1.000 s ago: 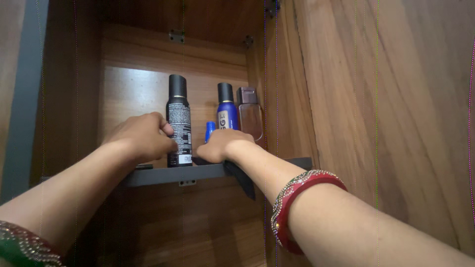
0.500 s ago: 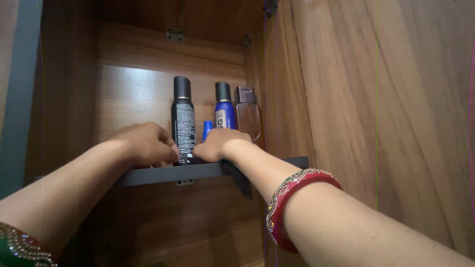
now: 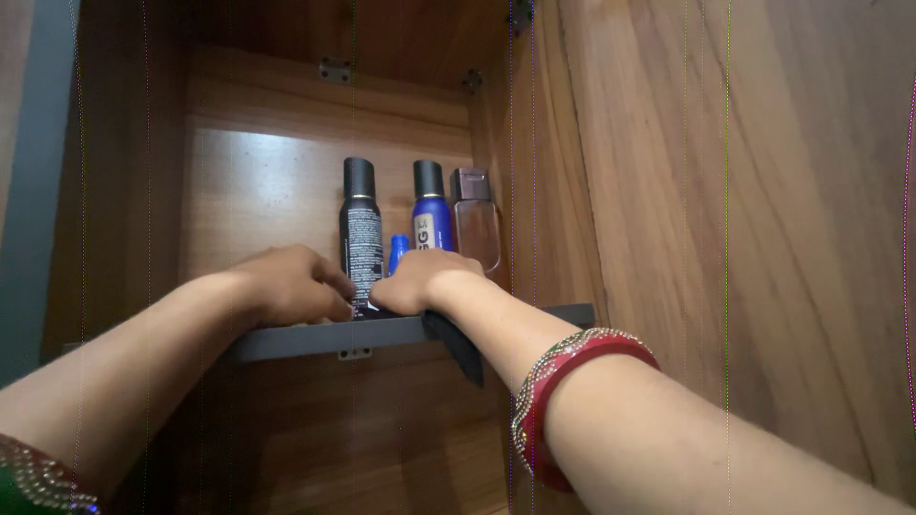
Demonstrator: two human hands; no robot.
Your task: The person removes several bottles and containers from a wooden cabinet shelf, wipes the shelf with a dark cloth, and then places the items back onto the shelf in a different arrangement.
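Observation:
Both my hands reach up onto a dark grey shelf (image 3: 305, 340) inside a wooden cupboard. My left hand (image 3: 286, 283) rests on the shelf with its fingertips against the base of a tall black spray can (image 3: 360, 224). My right hand (image 3: 420, 281) lies curled beside it, over a dark flat thing (image 3: 458, 345) that hangs off the shelf edge under my wrist. Whether the right hand grips it is unclear. Behind my right hand stand a blue spray can (image 3: 431, 215), a small blue cap (image 3: 397, 253) and a clear brownish perfume bottle (image 3: 475, 219).
The cupboard's wooden side wall (image 3: 725, 210) fills the right of the view. A wooden back panel (image 3: 258, 191) sits behind the bottles, with metal brackets above. Red and gold bangles (image 3: 563, 381) ring my right wrist. A grey door edge (image 3: 29, 172) runs down the left.
My left hand has slid down from around the black can's middle to its base. My right hand stays on the shelf; the view has shifted slightly.

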